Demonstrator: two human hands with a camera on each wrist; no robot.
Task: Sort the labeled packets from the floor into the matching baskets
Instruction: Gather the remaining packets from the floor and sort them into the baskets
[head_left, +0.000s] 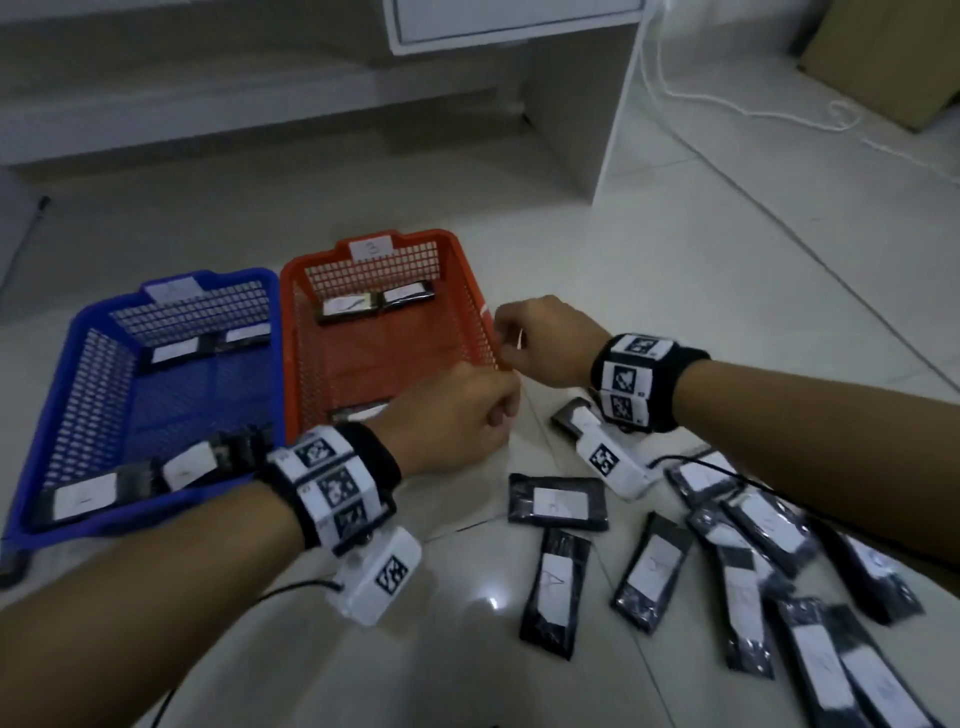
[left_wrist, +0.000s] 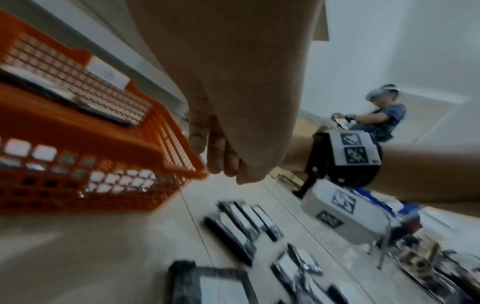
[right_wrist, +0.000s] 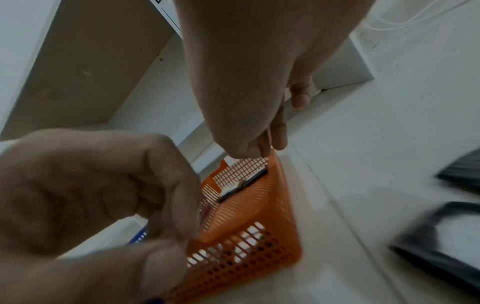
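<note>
An orange basket (head_left: 289, 353) and a blue basket (head_left: 78, 332) stand side by side on the tiled floor, each with a few black packets inside (head_left: 348, 306) (head_left: 85, 496). Several more black packets with white labels (head_left: 558, 503) lie loose on the floor at the right. My left hand (head_left: 467, 415) is curled at the orange basket's (left_wrist: 145, 144) near right corner, fingers (left_wrist: 221, 160) hooked on the rim. My right hand (head_left: 540, 338) pinches the same right rim farther back, as the right wrist view shows (right_wrist: 270, 139). Neither hand holds a packet.
A white desk panel (head_left: 613, 104) stands behind the baskets, with a white cord (head_left: 727, 104) and a cardboard box (head_left: 893, 57) to its right. Another person (left_wrist: 381, 115) sits farther off in the left wrist view. Bare floor lies in front of the baskets.
</note>
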